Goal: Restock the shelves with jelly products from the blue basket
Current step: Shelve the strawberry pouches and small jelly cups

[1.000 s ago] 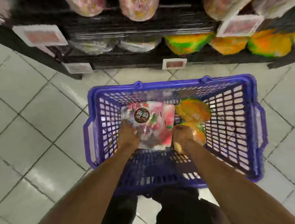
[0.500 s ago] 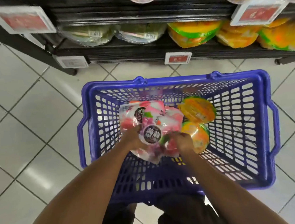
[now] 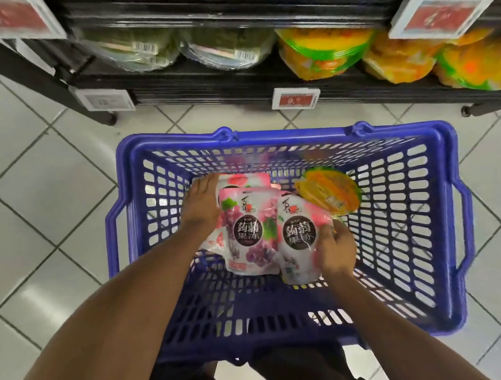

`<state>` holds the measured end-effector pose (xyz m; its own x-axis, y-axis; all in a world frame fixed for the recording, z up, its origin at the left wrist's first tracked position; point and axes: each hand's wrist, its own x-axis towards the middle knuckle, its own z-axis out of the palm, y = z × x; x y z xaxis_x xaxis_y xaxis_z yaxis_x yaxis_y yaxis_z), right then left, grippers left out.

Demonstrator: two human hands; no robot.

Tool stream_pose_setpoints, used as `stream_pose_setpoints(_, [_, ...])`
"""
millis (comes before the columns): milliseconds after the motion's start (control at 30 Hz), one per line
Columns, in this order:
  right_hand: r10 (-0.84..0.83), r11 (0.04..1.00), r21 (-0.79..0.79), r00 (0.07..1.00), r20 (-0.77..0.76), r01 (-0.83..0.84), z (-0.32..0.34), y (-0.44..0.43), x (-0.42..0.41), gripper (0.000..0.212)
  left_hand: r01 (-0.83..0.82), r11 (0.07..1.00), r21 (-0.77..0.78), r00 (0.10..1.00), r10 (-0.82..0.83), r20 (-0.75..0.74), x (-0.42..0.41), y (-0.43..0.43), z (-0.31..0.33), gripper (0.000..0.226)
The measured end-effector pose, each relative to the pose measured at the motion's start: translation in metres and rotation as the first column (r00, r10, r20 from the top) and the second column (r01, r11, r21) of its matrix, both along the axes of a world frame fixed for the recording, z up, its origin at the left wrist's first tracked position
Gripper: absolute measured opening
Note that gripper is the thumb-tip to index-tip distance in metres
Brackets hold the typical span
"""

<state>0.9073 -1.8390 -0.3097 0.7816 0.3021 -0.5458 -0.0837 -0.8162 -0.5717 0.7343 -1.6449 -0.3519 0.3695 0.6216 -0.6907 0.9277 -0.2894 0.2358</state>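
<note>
Pick-up step: pink-white plastic jelly pouches (image 3: pixel 249 235) are held in the blue plastic basket (image 3: pixel 269 134) — left hand (image 3: pixel 201 205) flat against them, right hand (image 3: pixel 334 247) curled round one. A lift to the black shelf (image 3: pixel 205 85) is likely needed next.

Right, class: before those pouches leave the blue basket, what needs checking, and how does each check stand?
1. Right hand grips right pink-and-white jelly pouch: ok.
2. Left hand hold on grape-printed jelly pouch: cannot tell, thumb hidden.
3. Way up out of blue plastic basket free: ok.
4. Round orange jelly pack apart from pouches: cannot tell.
5. Matching pouches on lower black shelf: not ok, only green packs and orange packs.
</note>
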Motion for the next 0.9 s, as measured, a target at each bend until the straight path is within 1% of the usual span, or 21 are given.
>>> stream_pose_setpoints(67, [-0.050, 0.996, 0.060, 0.990, -0.129, 0.058, -0.005, 0.004, 0.000, 0.030, 0.096, 0.995, 0.036, 0.989, -0.092, -0.112, -0.002, -0.002, -0.001, 0.091])
stream_pose_setpoints(100, [-0.076, 0.993, 0.076, 0.985, -0.158, 0.089, -0.007, 0.005, 0.000, 0.026, 0.138, 0.989, 0.055, 0.977, -0.127, -0.171, 0.000, -0.002, 0.000, 0.095])
stream_pose_setpoints(200, [-0.187, 0.970, 0.103, 0.951, -0.246, 0.218, -0.003, 0.006, -0.004, 0.027, 0.227, 0.968, 0.103, 0.940, -0.190, -0.282, 0.008, 0.001, 0.009, 0.096])
stream_pose_setpoints(233, [-0.217, 0.961, 0.105, 0.934, -0.282, 0.255, 0.000, 0.006, -0.005, 0.026, 0.261, 0.961, 0.095, 0.924, -0.220, -0.314, 0.008, 0.001, 0.014, 0.101])
stream_pose_setpoints(300, [-0.225, 0.960, 0.096, 0.927, -0.300, 0.263, 0.007, 0.007, -0.004, 0.023, 0.301, 0.953, 0.033, 0.895, -0.271, -0.354, 0.005, 0.000, 0.024, 0.107])
stream_pose_setpoints(333, [-0.219, 0.963, 0.091, 0.932, -0.290, 0.255, 0.014, 0.007, -0.002, 0.021, 0.274, 0.962, 0.008, 0.905, -0.255, -0.340, 0.003, 0.000, 0.032, 0.105])
stream_pose_setpoints(367, [-0.219, 0.963, 0.091, 0.936, -0.276, 0.252, 0.021, 0.007, 0.000, 0.020, 0.210, 0.978, -0.010, 0.933, -0.203, -0.296, 0.000, 0.002, 0.041, 0.100])
stream_pose_setpoints(433, [-0.259, 0.954, 0.089, 0.934, -0.247, 0.288, 0.040, 0.007, 0.006, 0.019, 0.013, 0.999, -0.038, 0.994, -0.017, -0.107, -0.005, 0.005, 0.063, 0.086])
stream_pose_setpoints(467, [-0.295, 0.943, 0.084, 0.926, -0.236, 0.322, 0.054, 0.008, 0.009, 0.019, -0.099, 0.993, -0.069, 0.995, 0.099, -0.003, -0.009, 0.005, 0.077, 0.081])
stream_pose_setpoints(500, [-0.333, 0.928, 0.087, 0.913, -0.237, 0.362, 0.069, 0.010, 0.011, 0.020, -0.222, 0.969, -0.111, 0.969, 0.232, 0.083, -0.013, 0.004, 0.093, 0.077])
stream_pose_setpoints(533, [-0.364, 0.911, 0.100, 0.895, -0.258, 0.399, 0.085, 0.013, 0.013, 0.023, -0.349, 0.922, -0.167, 0.918, 0.372, 0.135, -0.019, 0.003, 0.109, 0.073])
stream_pose_setpoints(600, [-0.415, 0.881, 0.102, 0.858, -0.304, 0.462, 0.119, 0.019, 0.015, 0.028, -0.554, 0.770, -0.318, 0.766, 0.621, 0.169, -0.028, 0.001, 0.146, 0.061])
stream_pose_setpoints(633, [-0.423, 0.872, 0.102, 0.842, -0.334, 0.478, 0.138, 0.021, 0.016, 0.029, -0.618, 0.683, -0.390, 0.681, 0.713, 0.169, -0.032, 0.000, 0.167, 0.057])
stream_pose_setpoints(667, [-0.406, 0.875, 0.104, 0.835, -0.372, 0.472, 0.158, 0.023, 0.017, 0.029, -0.655, 0.604, -0.454, 0.600, 0.781, 0.172, -0.034, 0.000, 0.190, 0.058])
stream_pose_setpoints(733, [-0.323, 0.904, 0.101, 0.818, -0.476, 0.416, 0.202, 0.028, 0.018, 0.028, -0.652, 0.482, -0.585, 0.473, 0.862, 0.183, -0.035, -0.003, 0.237, 0.067])
stream_pose_setpoints(800, [-0.228, 0.909, 0.152, 0.767, -0.600, 0.389, 0.250, 0.035, 0.016, 0.030, -0.615, 0.418, -0.669, 0.420, 0.891, 0.170, -0.034, -0.004, 0.286, 0.069])
stream_pose_setpoints(833, [-0.192, 0.888, 0.202, 0.731, -0.655, 0.414, 0.275, 0.040, 0.015, 0.034, -0.592, 0.394, -0.703, 0.390, 0.903, 0.178, -0.032, -0.004, 0.311, 0.059])
stream_pose_setpoints(867, [-0.159, 0.863, 0.252, 0.708, -0.688, 0.438, 0.300, 0.046, 0.014, 0.039, -0.577, 0.370, -0.728, 0.350, 0.918, 0.188, -0.030, -0.001, 0.337, 0.043])
stream_pose_setpoints(900, [-0.123, 0.845, 0.299, 0.706, -0.697, 0.443, 0.326, 0.051, 0.015, 0.041, -0.566, 0.350, -0.746, 0.313, 0.929, 0.198, -0.027, 0.000, 0.364, 0.029])
